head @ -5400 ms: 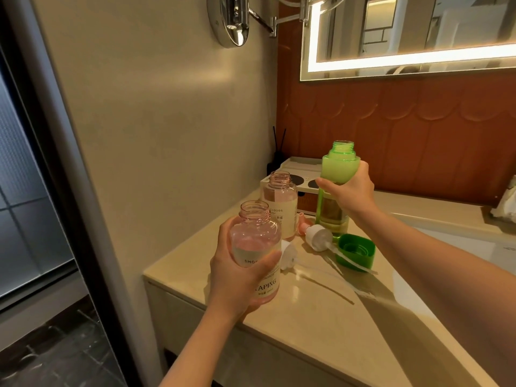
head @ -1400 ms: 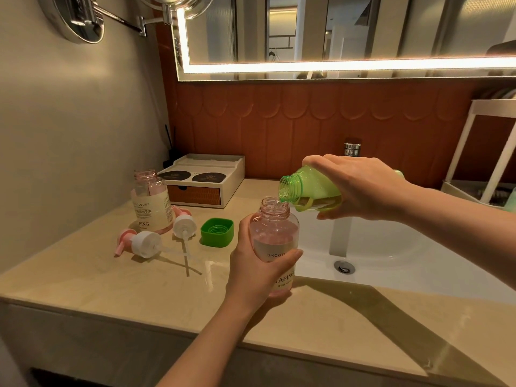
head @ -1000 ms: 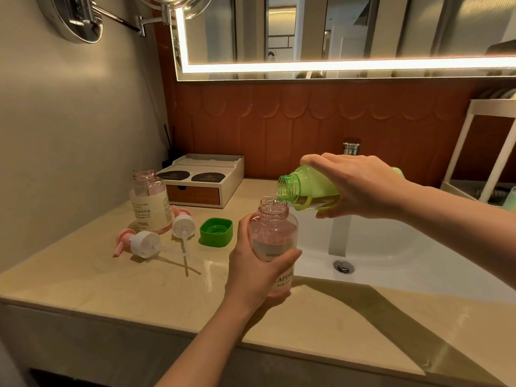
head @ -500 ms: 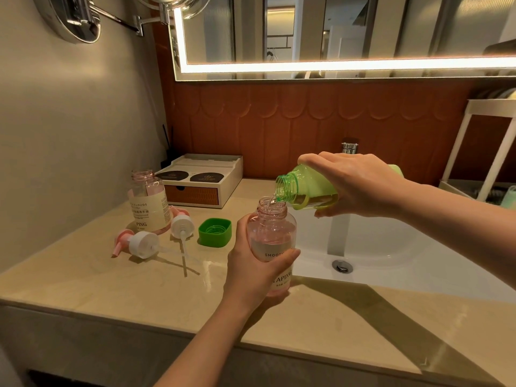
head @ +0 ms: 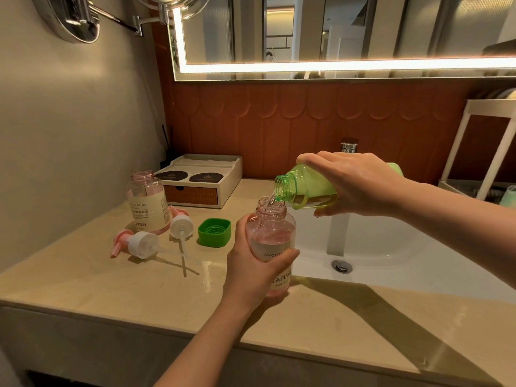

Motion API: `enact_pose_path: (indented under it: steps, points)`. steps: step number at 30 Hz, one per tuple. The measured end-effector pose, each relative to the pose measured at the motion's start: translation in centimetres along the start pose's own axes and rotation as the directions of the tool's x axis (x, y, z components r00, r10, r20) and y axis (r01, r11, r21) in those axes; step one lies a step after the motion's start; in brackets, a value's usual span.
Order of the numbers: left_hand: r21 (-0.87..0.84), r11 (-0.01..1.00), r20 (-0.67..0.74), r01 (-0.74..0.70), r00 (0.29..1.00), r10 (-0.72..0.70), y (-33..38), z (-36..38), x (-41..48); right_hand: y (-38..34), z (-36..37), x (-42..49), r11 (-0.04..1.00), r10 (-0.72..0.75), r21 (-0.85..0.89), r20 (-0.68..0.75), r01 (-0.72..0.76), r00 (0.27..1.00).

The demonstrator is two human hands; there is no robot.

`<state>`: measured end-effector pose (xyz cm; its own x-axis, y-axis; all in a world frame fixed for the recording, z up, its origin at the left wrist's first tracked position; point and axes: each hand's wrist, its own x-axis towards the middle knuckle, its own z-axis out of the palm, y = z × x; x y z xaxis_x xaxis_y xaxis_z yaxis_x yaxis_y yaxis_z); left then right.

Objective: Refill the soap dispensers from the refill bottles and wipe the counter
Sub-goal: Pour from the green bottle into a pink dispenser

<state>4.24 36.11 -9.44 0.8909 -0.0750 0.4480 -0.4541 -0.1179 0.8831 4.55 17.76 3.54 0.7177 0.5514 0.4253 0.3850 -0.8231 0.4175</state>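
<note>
At the sink's [head: 391,247] left rim, the left hand [head: 251,272] curls its fingers [head: 240,233] round the upright pink dispenser [head: 275,233]. Above it the right hand [head: 360,185] grips the tilted green refill bottle [head: 304,188], which streams liquid into the dispenser's neck. Farther left of the sink, the green cap [head: 214,232], two pump heads [head: 142,244] and a second dispenser [head: 148,202] sit on the tabletop [head: 139,289].
</note>
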Motion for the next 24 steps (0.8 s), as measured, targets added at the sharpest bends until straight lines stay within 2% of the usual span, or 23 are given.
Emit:
enact_pose_path:
  steps: [24]
  points:
    - [-0.014,1.000,0.003,-0.018,1.000,0.018,-0.25,0.01,0.14,0.19,-0.35,0.28,0.999,0.004,-0.033,0.007,-0.004,1.000]
